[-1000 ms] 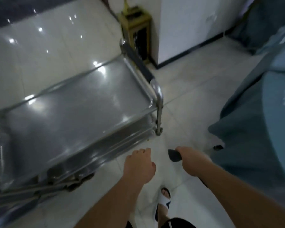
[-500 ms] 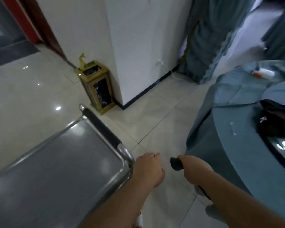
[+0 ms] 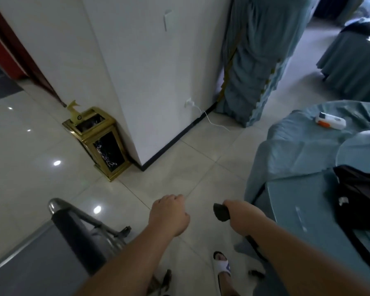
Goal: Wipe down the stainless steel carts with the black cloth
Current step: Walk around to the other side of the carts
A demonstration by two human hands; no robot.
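Since the frame half a second back, the view has swung up and right: the stainless steel cart point(image 3: 30, 259) has slid to the lower left corner, and more of the white pillar point(image 3: 150, 71) and the teal-draped bench point(image 3: 303, 167) shows. Both hands have kept their pose.

The black cloth point(image 3: 221, 212) sits bunched in the right hand point(image 3: 244, 216), whose fingers are clenched round it; only a dark wad pokes out on the thumb side, the rest hidden in the fist. The left hand point(image 3: 169, 216) is curled into a loose fist holding nothing, just right of the cart's black-sleeved handle point(image 3: 73, 229) and apart from it.

Most of the cart is cut off by the frame edge. A gold bin point(image 3: 100, 142) stands against the pillar. On the bench lie a white device with an orange end point(image 3: 330, 122) and a black bag point(image 3: 363, 195), partly cropped. No writing can be read anywhere.
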